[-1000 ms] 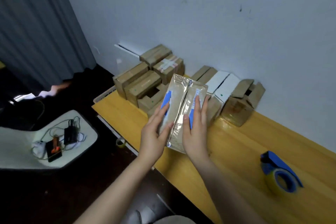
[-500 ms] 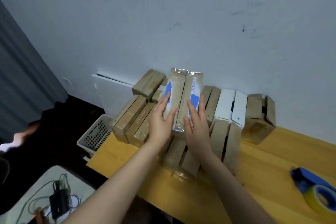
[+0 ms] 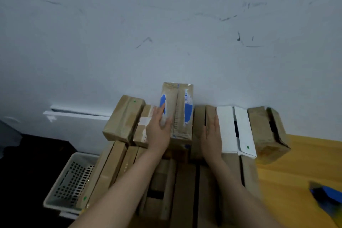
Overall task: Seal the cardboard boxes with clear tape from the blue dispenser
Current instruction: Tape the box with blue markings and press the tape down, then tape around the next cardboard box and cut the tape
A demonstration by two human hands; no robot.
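Blue dispenser (image 3: 328, 195) — blurred, cut off at the right edge.

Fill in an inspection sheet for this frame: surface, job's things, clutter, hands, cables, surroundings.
Surface: yellow wooden table, largely covered by boxes.
Job's things: tape-wrapped cardboard box with blue patches upright at the back; brown cardboard boxes stacked around it; white boxes to its right; blue tape dispenser, blurred, at the right edge.
Clutter: white perforated plastic basket left of the table.
Hands: left hand flat on the wrapped box; right hand open, holding nothing.
Cables: nothing seen.
Surroundings: scuffed white wall.
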